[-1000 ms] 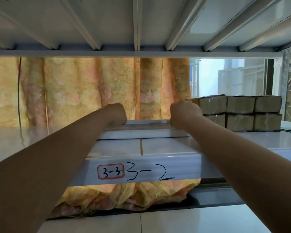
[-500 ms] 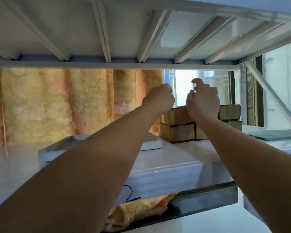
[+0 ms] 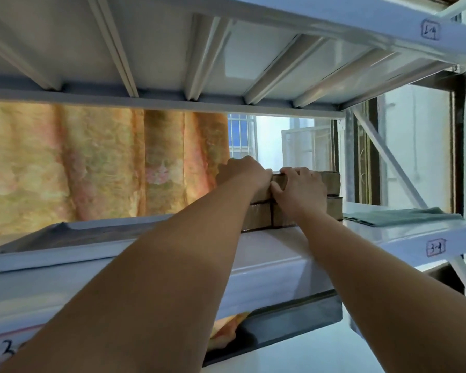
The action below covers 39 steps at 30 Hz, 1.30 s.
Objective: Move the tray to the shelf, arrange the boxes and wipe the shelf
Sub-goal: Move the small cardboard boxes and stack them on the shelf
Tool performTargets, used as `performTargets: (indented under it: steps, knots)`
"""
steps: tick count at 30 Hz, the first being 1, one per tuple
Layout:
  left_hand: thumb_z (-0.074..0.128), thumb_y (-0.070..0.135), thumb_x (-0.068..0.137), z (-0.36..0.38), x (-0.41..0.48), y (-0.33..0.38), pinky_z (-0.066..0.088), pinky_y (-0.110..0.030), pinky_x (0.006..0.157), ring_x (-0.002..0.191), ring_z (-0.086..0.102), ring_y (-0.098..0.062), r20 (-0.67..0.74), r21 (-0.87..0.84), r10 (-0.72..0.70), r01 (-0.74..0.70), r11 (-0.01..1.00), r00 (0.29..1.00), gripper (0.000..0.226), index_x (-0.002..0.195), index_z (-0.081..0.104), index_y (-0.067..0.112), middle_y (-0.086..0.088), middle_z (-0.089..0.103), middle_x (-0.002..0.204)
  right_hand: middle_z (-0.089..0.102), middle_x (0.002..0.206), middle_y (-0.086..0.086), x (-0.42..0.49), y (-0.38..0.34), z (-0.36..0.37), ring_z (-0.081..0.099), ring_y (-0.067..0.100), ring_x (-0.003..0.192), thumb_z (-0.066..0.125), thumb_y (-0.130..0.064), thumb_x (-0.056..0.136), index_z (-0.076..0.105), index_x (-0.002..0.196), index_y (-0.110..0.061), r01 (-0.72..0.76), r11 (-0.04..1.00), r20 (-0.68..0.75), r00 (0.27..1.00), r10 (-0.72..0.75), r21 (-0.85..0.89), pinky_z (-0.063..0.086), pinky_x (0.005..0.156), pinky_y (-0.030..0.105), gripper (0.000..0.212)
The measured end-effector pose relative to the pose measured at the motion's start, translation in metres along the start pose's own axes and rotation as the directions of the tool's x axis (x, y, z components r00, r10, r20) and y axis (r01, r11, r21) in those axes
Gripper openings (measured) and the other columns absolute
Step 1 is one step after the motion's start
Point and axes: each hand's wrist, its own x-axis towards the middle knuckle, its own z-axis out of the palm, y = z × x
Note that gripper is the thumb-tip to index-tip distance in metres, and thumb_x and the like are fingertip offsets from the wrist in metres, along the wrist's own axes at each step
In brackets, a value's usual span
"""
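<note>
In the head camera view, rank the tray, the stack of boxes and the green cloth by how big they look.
1. tray, largest, though nearest the camera.
2-3. stack of boxes and green cloth look similar; left hand and right hand hide some boxes, so unranked.

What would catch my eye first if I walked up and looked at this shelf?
Two bare arms reach up the middle, the left hand and right hand on the top row of stacked cardboard boxes, right of centre. Behind them an orange patterned curtain fills the left. A white tray lies on the shelf at left, a folded green cloth at far right.
</note>
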Motion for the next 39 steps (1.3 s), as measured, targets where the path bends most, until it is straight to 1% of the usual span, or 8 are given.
performTargets:
  steps: [5,10,16,24,28,32,36,39]
  knots:
    - [0.044,0.061,0.085,0.004,0.004,0.007,0.036,-0.034,0.078,0.124,0.048,-0.031,0.023,0.148,0.01,-0.014,0.989,1.0,0.07,0.14,0.039,0.019,-0.012,0.044,0.14,0.041,0.144,0.01,-0.002,0.0,0.002,0.03,0.03,0.136,0.047,-0.042,0.092,0.045,0.135,-0.023,0.036,0.999,0.004,0.999,-0.036,0.021,0.03,0.107,0.046,0.047]
    - [0.049,0.062,0.08,0.006,0.007,0.011,0.042,-0.036,0.09,0.125,0.047,-0.031,0.057,0.149,-0.083,0.074,0.986,0.995,0.079,0.144,0.032,0.019,-0.011,0.039,0.141,0.04,0.143,0.009,-0.001,0.003,0.002,0.03,0.031,0.133,0.049,-0.041,0.091,0.044,0.135,-0.025,0.017,0.997,0.015,1.0,-0.018,0.071,0.034,0.103,0.046,0.047]
    - [0.049,0.065,0.079,0.003,0.011,0.001,0.033,-0.028,0.053,0.123,0.048,-0.031,0.043,0.064,-0.115,0.112,0.992,0.992,0.087,0.148,0.025,0.017,-0.011,0.026,0.15,0.04,0.144,0.008,-0.001,0.003,0.003,0.029,0.03,0.134,0.053,-0.04,0.089,0.044,0.135,-0.025,0.034,0.996,0.012,0.999,-0.035,0.076,0.034,0.105,0.045,0.049]
    - [0.055,0.054,0.081,-0.003,0.007,-0.02,0.04,-0.039,0.088,0.129,0.035,-0.037,-0.095,-0.137,-0.091,0.078,0.988,0.991,0.078,0.146,0.027,0.023,-0.005,0.021,0.151,0.04,0.147,0.005,-0.001,-0.002,0.001,0.026,0.028,0.138,0.049,-0.042,0.091,0.044,0.139,-0.027,0.095,0.995,-0.082,0.992,-0.098,-0.039,0.026,0.109,0.046,0.051]
    - [0.06,0.049,0.076,-0.022,0.002,-0.045,0.04,-0.04,0.088,0.13,0.03,-0.035,-0.188,-0.197,-0.107,0.069,0.978,0.976,0.077,0.144,0.03,0.026,0.0,0.018,0.152,0.042,0.147,0.004,-0.004,-0.01,-0.001,0.028,0.028,0.138,0.048,-0.037,0.092,0.047,0.137,-0.027,0.18,0.98,-0.11,0.976,-0.189,-0.087,0.027,0.107,0.044,0.047]
    - [0.057,0.053,0.076,-0.045,0.003,-0.077,0.034,-0.036,0.083,0.126,0.035,-0.035,-0.147,-0.102,-0.148,0.134,0.986,0.978,0.076,0.141,0.034,0.021,-0.005,0.026,0.144,0.055,0.136,0.007,-0.007,-0.036,0.0,0.039,0.033,0.131,0.055,-0.029,0.088,0.062,0.124,-0.02,0.394,0.912,-0.15,0.901,-0.407,-0.111,0.036,0.098,0.046,0.038]
    - [0.052,0.055,0.081,-0.069,-0.008,-0.105,0.034,-0.041,0.104,0.129,0.038,-0.034,-0.136,0.071,-0.158,0.169,0.983,0.978,0.076,0.144,0.032,0.017,-0.011,0.029,0.147,0.06,0.124,0.005,-0.011,-0.069,-0.002,0.045,0.029,0.121,0.047,-0.032,0.092,0.065,0.115,-0.017,0.421,0.903,0.008,0.907,-0.422,-0.084,0.044,0.087,0.039,0.033]
    - [0.05,0.052,0.084,-0.083,-0.02,-0.128,0.034,-0.041,0.104,0.126,0.041,-0.033,-0.114,0.163,-0.194,0.211,0.964,0.974,0.071,0.143,0.035,0.018,-0.013,0.035,0.143,0.06,0.116,0.008,-0.012,-0.088,0.002,0.051,0.027,0.112,0.044,-0.029,0.093,0.062,0.115,-0.017,0.369,0.927,0.205,0.914,-0.35,-0.065,0.043,0.074,0.034,0.031]
